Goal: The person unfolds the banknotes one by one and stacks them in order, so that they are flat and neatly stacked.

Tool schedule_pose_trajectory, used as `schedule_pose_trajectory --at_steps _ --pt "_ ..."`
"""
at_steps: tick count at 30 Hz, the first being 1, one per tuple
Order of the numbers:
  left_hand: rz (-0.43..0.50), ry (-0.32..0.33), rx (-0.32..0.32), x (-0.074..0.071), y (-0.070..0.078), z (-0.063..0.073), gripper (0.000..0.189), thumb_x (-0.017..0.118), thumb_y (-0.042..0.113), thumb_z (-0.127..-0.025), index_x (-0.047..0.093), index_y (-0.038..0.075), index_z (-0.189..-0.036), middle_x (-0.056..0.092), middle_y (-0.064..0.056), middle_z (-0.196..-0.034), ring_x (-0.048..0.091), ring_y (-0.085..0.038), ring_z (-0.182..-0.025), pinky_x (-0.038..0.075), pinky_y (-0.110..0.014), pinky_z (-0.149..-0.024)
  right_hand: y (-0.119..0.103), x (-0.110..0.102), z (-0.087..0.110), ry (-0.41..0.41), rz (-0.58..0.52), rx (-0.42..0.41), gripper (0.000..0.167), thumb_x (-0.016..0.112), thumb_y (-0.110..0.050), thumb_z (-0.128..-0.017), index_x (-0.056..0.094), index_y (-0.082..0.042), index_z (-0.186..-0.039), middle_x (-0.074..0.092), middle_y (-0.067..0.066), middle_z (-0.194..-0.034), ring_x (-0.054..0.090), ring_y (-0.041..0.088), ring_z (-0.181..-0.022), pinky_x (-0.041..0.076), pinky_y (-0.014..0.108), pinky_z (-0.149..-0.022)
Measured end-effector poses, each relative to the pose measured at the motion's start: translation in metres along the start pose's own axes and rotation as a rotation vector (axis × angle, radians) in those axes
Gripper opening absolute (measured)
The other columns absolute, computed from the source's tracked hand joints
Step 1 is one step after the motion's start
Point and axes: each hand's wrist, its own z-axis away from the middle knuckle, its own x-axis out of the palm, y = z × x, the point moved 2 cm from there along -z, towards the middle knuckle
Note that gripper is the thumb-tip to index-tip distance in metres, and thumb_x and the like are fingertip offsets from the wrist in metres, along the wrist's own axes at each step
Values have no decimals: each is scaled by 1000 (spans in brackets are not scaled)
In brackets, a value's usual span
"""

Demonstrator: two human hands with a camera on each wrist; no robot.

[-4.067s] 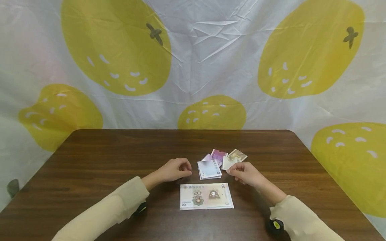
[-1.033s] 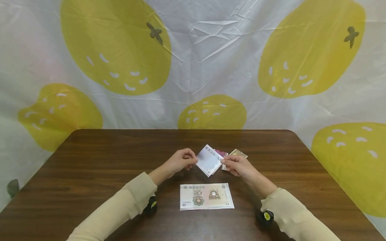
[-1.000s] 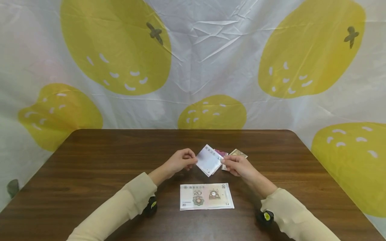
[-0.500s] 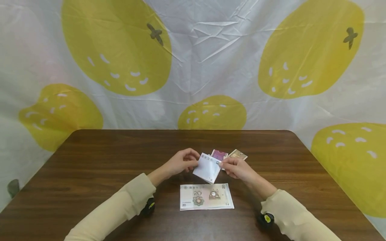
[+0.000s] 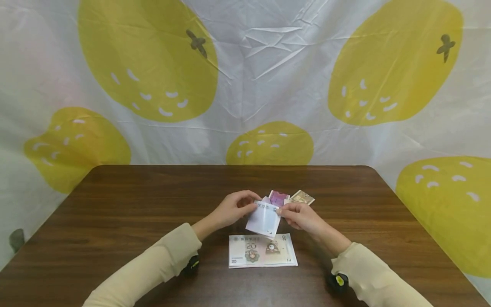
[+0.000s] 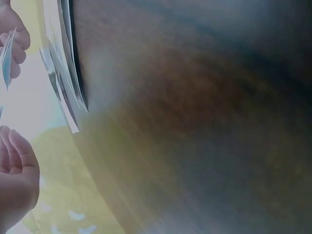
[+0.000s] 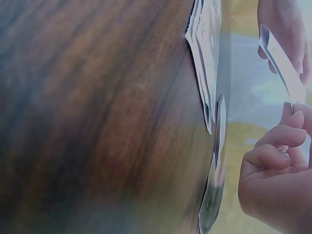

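Note:
Both hands hold a pale, folded banknote (image 5: 262,219) raised off the table in the head view, tilted with its lower edge nearest the person. My left hand (image 5: 234,209) pinches its upper left corner between thumb and fingers. At the upper right corner, my right hand (image 5: 301,217) pinches it between thumb and forefinger. The right wrist view shows the banknote (image 7: 282,63) edge-on between the right hand (image 7: 278,170) and the left hand (image 7: 285,34). Just below lies a flat stack of 20 banknotes (image 5: 264,256), its top edge partly covered by the held banknote.
Behind the hands lie a purple banknote (image 5: 278,198) and a brownish banknote (image 5: 303,196), partly overlapped by paler ones. The brown wooden table (image 5: 153,187) ends at a hanging cloth (image 5: 241,85) printed with yellow fruit.
The folded banknote lay on the table at first; both hands then lifted it. Since a second ago it has turned from a diamond to nearly square-on and come lower, toward the 20 stack.

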Motion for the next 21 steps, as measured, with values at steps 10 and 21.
schedule_pose_trajectory --at_steps 10,21 --pt "-97 -43 70 4 -27 -7 8 63 14 -82 63 7 -86 49 3 -74 44 -11 -67 38 -24 -58 -1 3 2 -4 -2 5 18 57 -15 -86 60 2 -86 42 -3 -57 35 5 -46 27 17 -42" --pt "-68 -62 14 3 -28 -6 8 62 13 -82 64 6 -82 53 4 -65 44 -8 -59 37 -22 -52 1 1 4 -38 1 -27 23 53 -13 -88 58 9 -92 41 -3 -56 33 6 -45 25 18 -41"
